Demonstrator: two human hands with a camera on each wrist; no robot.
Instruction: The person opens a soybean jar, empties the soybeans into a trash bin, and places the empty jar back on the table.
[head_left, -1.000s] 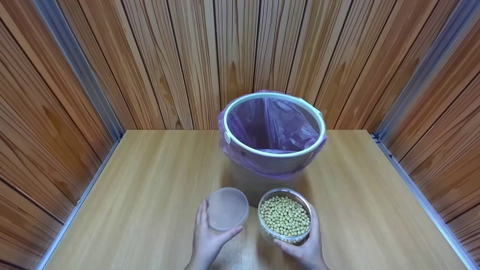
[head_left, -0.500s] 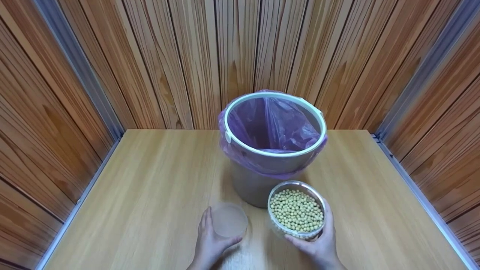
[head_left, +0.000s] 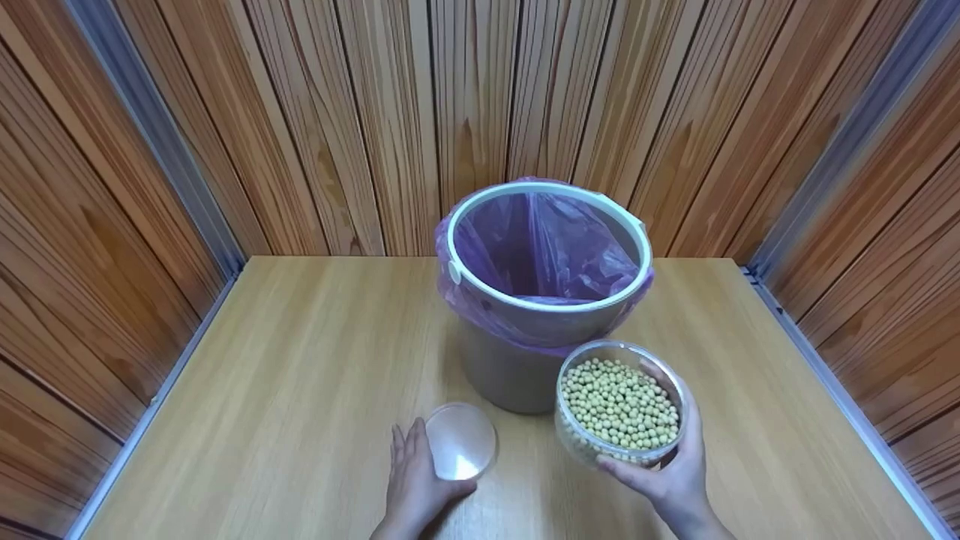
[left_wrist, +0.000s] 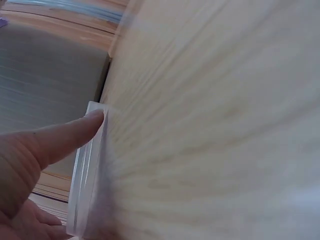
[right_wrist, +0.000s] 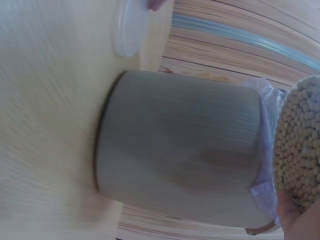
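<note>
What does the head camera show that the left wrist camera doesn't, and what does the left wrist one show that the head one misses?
Only the head view shows the right hand holding the clear container of pale beans, plus the white rim and purple-lined inside of the bin.

Only the left wrist view shows the ridged side of the lid edge-on, close to the tabletop.

Both show the left hand on the lid, part of the bin's grey outside, the tabletop and wood paneling.
</note>
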